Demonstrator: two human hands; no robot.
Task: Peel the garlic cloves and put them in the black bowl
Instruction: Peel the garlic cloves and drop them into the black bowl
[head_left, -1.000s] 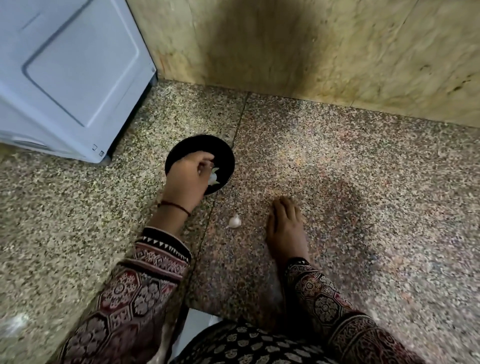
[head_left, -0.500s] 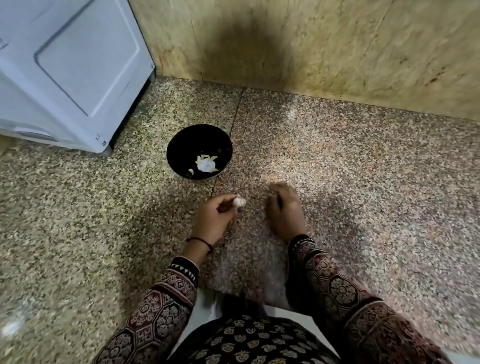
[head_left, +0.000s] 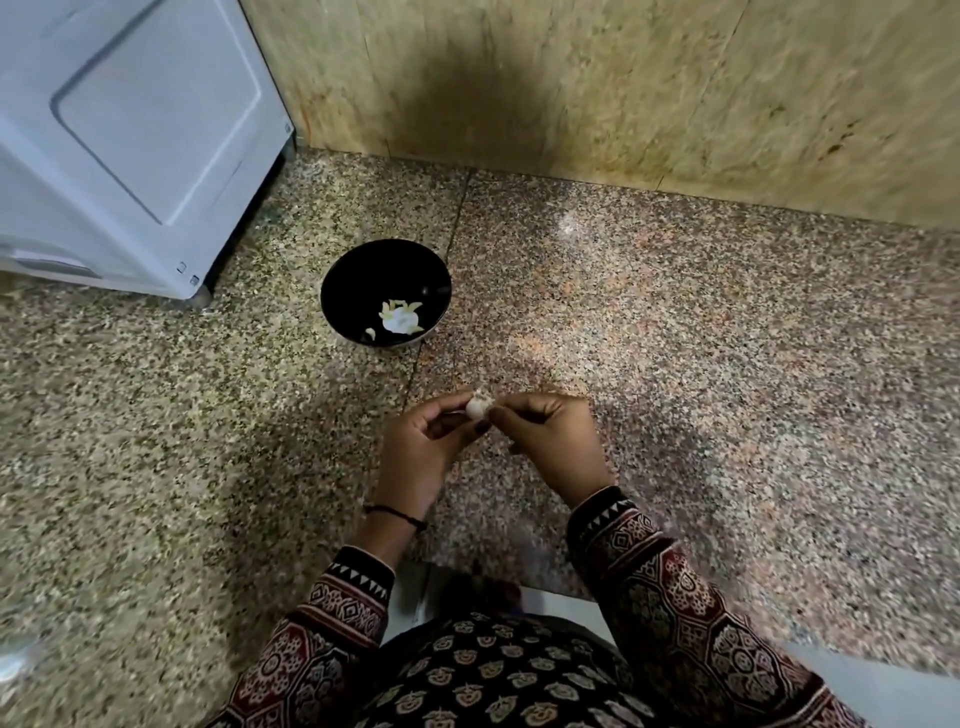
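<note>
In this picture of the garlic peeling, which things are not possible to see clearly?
- Garlic clove, head view: mostly covered by the fingertips of the left hand and right hand; how much skin remains cannot be told.
- Contents of the black bowl: pale pieces, too small to tell cloves from skins.
- White appliance: cut off by the left and top edges.

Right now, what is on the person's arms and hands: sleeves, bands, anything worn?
Both arms wear long patterned sleeves in dark red, black and cream, printed with floral medallions. Each cuff is black with a row of small white triangles. The left hand has a thin dark thread band round the wrist. The right hand is bare, with no band or ring visible.
</note>
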